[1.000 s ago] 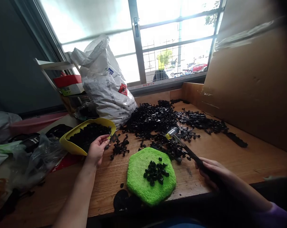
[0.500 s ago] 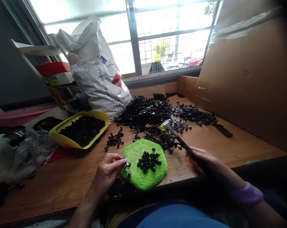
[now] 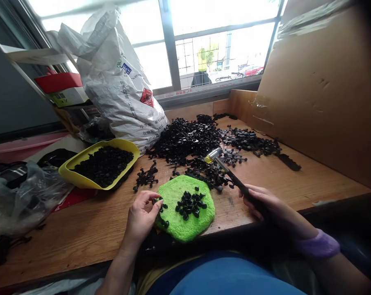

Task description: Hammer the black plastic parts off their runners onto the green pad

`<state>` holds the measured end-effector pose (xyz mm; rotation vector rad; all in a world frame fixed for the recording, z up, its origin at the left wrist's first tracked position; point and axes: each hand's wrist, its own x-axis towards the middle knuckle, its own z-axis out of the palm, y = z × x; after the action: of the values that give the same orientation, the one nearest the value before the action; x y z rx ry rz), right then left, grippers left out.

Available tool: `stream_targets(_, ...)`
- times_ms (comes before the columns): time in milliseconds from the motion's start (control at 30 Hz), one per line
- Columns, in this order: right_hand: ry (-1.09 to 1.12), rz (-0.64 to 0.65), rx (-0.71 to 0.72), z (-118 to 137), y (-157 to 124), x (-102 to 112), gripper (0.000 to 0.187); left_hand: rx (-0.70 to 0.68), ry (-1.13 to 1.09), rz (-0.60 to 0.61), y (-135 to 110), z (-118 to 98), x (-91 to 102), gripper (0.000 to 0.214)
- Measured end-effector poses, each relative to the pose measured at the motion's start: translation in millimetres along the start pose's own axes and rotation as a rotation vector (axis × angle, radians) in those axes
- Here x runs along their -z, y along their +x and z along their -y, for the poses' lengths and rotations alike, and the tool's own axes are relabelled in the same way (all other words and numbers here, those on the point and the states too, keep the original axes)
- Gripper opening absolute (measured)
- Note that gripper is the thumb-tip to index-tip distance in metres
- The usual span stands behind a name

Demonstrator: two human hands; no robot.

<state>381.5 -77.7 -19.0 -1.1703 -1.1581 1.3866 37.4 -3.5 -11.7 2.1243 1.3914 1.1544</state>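
My left hand is at the left edge of a green fuzzy pad, thumb and fingers pinching a black branched moulded strip with round knobs. Part of that strip is hidden behind the fingers. A small heap of loose black mushroom-shaped parts lies in the middle of the pad. To the right, my right hand is closed around the black handle of a hammer. Its silver head with a yellow face hovers beyond the pad, over scattered black pieces.
A big mound of black moulded strips covers the back of the wooden table. On the left are a yellow tub of black parts, a white sack and plastic bags. A cardboard sheet stands on the right.
The fingers of my left hand have shifted and the strip has turned, now showing dark knobs where shiny round ends faced up. The hammer stays almost where it was; the view has tipped slightly.
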Motion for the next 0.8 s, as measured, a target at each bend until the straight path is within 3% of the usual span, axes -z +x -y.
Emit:
stream_targets(100, -0.001, -0.022, -0.006, 2.5, -0.1, -2.6, 0.033, -0.104, 0.029, 0.061, 7.4, -14.8, -0.5, 0.013)
stream_targets(267, -0.006, -0.012, -0.001, 0.8, 0.9, -0.1, 0.034, -0.288, 0.196, 0.360, 22.6, -36.8, -8.8, 0.014)
stream_targets(367, 0.016, 0.013, -0.008, -1.5, 0.8, 2.7, 0.033, -0.333, 0.292, 0.430, 30.5, -41.4, -11.7, 0.014)
stream_targets(533, 0.036, 0.015, 0.010, -2.3, 0.6, 4.0, 0.032, -0.347, 0.457, 0.346, 40.7, -40.7, -12.2, 0.016)
stream_targets(667, 0.009, 0.021, -0.012, -0.2, 0.9, 4.4, 0.035, -0.341, 0.379, 0.364, 38.7, -36.8, -1.3, 0.013)
stream_targets(733, 0.009, 0.026, -0.005, 0.6, 0.5, 4.5, 0.036, -0.251, 0.324, 0.256, 30.9, -30.0, 10.0, 0.014)
stream_targets(800, 0.032, 0.035, 0.000, 0.3, 0.0, 4.7, 0.034, -0.048, 0.384, 0.066, 19.7, -19.3, 21.2, 0.024)
